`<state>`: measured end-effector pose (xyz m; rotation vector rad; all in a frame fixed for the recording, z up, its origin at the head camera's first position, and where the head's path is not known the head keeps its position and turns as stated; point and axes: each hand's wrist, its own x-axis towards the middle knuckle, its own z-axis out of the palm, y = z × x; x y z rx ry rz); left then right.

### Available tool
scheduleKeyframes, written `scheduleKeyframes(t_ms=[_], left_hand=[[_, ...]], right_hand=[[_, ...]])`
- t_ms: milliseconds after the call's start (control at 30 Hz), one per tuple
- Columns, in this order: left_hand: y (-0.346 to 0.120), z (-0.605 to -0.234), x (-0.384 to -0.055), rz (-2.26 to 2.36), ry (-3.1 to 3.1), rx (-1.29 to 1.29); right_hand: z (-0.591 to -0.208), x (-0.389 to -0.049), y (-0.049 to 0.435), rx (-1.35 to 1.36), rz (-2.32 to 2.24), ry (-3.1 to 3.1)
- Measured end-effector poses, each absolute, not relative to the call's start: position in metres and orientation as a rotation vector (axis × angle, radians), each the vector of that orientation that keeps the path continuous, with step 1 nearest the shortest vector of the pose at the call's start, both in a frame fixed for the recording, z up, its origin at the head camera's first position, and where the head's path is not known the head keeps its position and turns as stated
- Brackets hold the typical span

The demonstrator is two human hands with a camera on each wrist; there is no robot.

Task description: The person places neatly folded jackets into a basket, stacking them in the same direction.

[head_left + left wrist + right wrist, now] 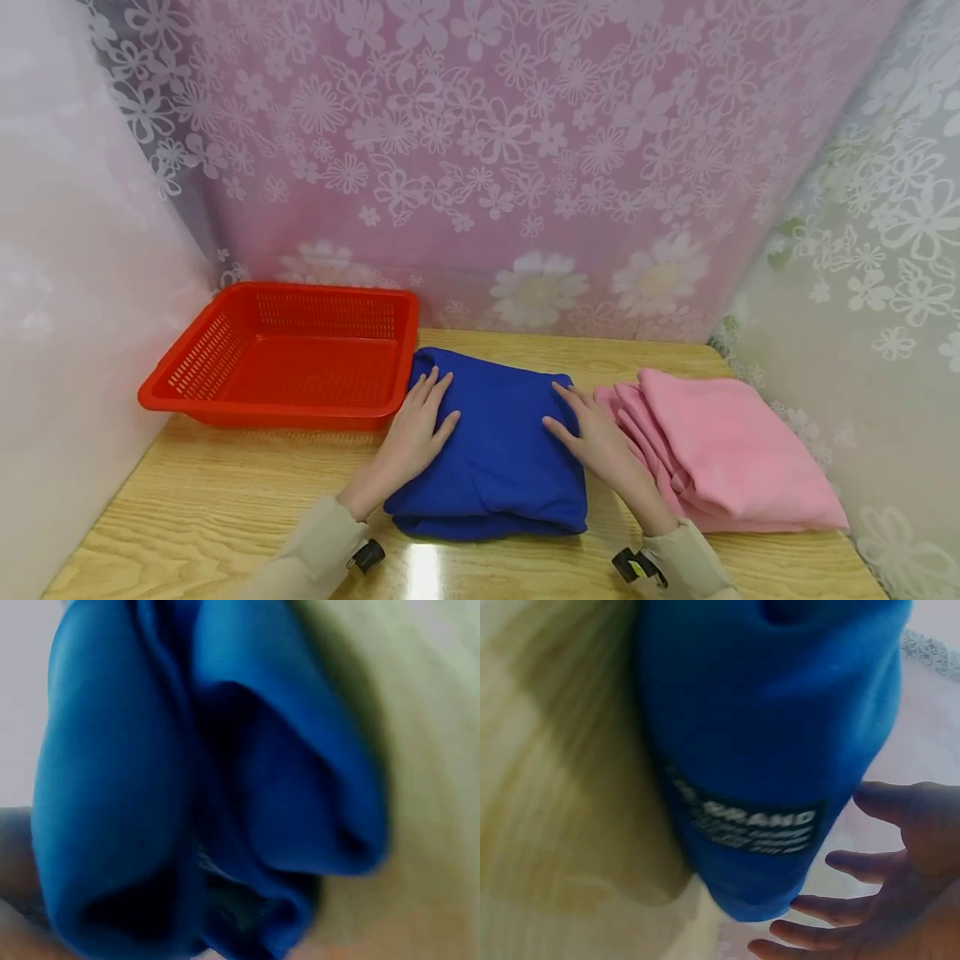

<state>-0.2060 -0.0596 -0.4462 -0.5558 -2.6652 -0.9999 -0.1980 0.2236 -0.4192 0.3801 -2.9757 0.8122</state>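
Note:
A blue folded garment [502, 450] lies in a thick, roughly square stack on the wooden table. My left hand [417, 427] rests flat along its left side, fingers straight and pointing away from me. On the opposite side, my right hand [596, 433] touches the right edge with spread fingers. Loose rolled layers of the blue garment [112, 765] fill the left wrist view, where only a bit of the hand shows at the lower left. A dark printed patch with white lettering [757, 825] appears on the fabric in the right wrist view.
Left of the blue garment stands a red slotted plastic basket [322, 371], nothing inside it. A folded pink garment [742, 450] lies to the right, close to my right forearm. Flowered curtains [480, 167] enclose the wooden table [247, 500] at the back and sides.

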Motion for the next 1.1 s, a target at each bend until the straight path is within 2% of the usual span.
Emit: scheduleKeyframes(t_ms=[133,667,933,1100], left_hand=[[-0.069,-0.457,-0.203,-1.09,-2.782,-0.467],[-0.088,-0.467,-0.197,-1.62,-2.823,-0.221],[-0.094,-0.479,-0.203,-1.965,-2.654,-0.371],[-0.096,-0.48,-0.204,-2.188,-2.549,-0.453]], right_hand=[[-0.427,-0.193,0.233,0.37,0.837,-3.006],[-0.446,-0.181,0.249,0.271,1.6,-2.918],[-0.451,-0.181,0.248,0.086,2.13,-2.731],[-0.453,-0.18,0.251,0.069,2.293,-2.659]])
